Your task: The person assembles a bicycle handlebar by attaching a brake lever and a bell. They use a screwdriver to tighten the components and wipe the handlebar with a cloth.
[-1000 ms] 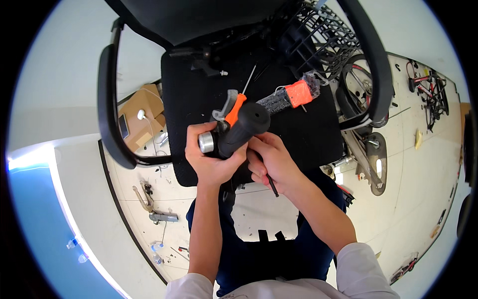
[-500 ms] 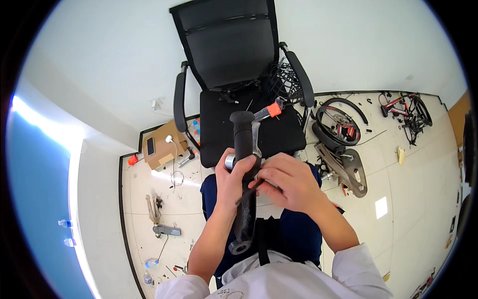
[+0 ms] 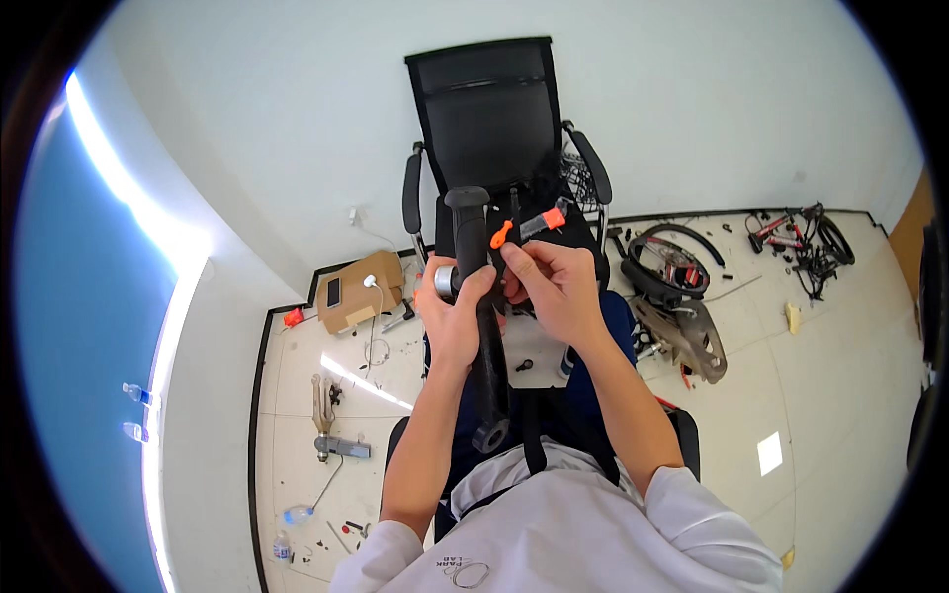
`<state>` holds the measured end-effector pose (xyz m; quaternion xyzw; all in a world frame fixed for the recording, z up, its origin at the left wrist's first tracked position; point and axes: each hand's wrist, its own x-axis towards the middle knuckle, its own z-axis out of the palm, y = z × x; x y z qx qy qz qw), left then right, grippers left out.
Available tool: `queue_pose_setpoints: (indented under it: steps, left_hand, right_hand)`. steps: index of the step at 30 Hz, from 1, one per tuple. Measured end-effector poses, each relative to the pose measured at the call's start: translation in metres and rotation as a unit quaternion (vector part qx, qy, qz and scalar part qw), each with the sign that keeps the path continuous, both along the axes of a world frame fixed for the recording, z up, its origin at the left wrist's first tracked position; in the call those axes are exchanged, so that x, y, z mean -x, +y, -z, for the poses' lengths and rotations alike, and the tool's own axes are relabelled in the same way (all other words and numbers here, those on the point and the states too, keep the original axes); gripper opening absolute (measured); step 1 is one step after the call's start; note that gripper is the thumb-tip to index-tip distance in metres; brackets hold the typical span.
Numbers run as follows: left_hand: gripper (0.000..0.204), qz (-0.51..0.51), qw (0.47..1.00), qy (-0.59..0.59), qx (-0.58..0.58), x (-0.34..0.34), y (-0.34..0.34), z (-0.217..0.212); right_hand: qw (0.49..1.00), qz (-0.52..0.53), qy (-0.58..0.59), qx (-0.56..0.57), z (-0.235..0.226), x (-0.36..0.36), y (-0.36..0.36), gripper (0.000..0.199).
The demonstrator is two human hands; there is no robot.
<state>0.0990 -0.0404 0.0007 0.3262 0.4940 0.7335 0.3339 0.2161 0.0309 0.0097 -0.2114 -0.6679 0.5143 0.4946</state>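
My left hand [image 3: 453, 321] is closed around the middle of a black handlebar-like bar [image 3: 486, 366], held upright over my lap. The bar has a ribbed grip [image 3: 469, 222] with a flared end at the top and a round, hollow end at the bottom. A silver cylinder [image 3: 446, 282] juts out beside my left fingers. My right hand [image 3: 559, 287] is closed in a pinch just right of the bar; what lies between its fingertips is hidden. Just past its thumb shows an orange tool handle [image 3: 501, 234]; whether I touch it, I cannot tell.
Ahead stands a black office chair [image 3: 484, 109], with a clear tube with an orange end [image 3: 544, 221] on its seat. A wheel [image 3: 672, 262] and a frame part [image 3: 697, 341] lie on the floor at right. At left are a cardboard box [image 3: 361, 292] and a grey metal part [image 3: 341, 448].
My right hand has moved up along the bar, away from the dark strip it was pinching lower down. The orange handle now shows. The head view has shifted, so the chair appears smaller.
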Motion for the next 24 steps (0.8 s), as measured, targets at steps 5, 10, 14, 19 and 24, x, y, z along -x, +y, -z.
queue_pose_setpoints:
  steps: [5,10,14,19,24]
  left_hand:
    - [0.03,-0.002,0.998,0.035,-0.042,0.0,-0.034,-0.015]
    - [0.04,0.007,0.987,0.102,-0.121,-0.002,-0.038,-0.022]
    - [0.037,0.071,0.989,0.045,-0.12,0.005,-0.036,-0.008]
    - [0.03,0.114,0.989,-0.057,-0.076,-0.004,-0.043,0.005]
    - [0.029,0.027,0.991,0.093,-0.091,-0.013,-0.038,0.015]
  right_hand:
    - [0.998,-0.05,0.031,-0.014,-0.018,-0.002,-0.026,0.038]
    - [0.988,-0.092,0.075,0.097,-0.03,-0.01,-0.027,0.045]
    - [0.99,-0.111,0.039,0.08,-0.035,-0.024,-0.03,0.029]
    - [0.995,-0.084,-0.03,-0.038,-0.036,-0.034,-0.033,0.015]
    - [0.993,-0.05,-0.059,-0.094,-0.03,-0.028,-0.031,0.011]
